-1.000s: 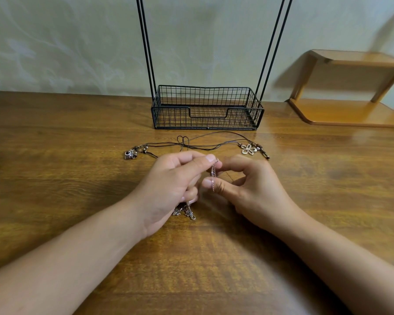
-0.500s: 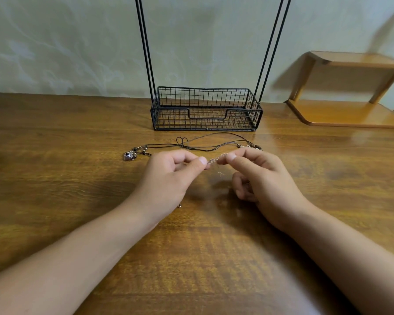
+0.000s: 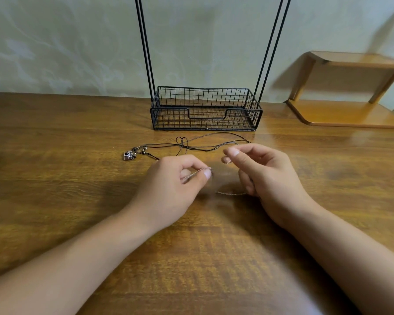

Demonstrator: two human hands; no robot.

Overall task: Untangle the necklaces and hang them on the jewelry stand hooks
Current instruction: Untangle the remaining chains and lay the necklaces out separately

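Note:
A thin silver chain [image 3: 231, 193] runs between my hands just above the wooden table [image 3: 55, 178]. My left hand [image 3: 175, 187] pinches one stretch of it between thumb and forefinger. My right hand [image 3: 266, 176] is curled, its thumb and forefinger tips raised and slightly apart, and the chain's other stretch leads in under its lower fingers. Behind the hands lie black cord necklaces [image 3: 203, 148] in a loose tangle, with a silver charm [image 3: 129, 155] at the left end. The jewelry stand [image 3: 205, 127] is a black wire basket with tall uprights; its hooks are out of view.
A low wooden shelf [image 3: 350, 114] sits at the table's back right against the pale wall. The stand's uprights [image 3: 145, 53] rise out of the frame. Bare wood stretches left of the charm and in front of my forearms.
My hands have drawn apart; the left came back toward me with the chain, and the right thumb and forefinger separated. The flower pendant is hidden behind my right hand.

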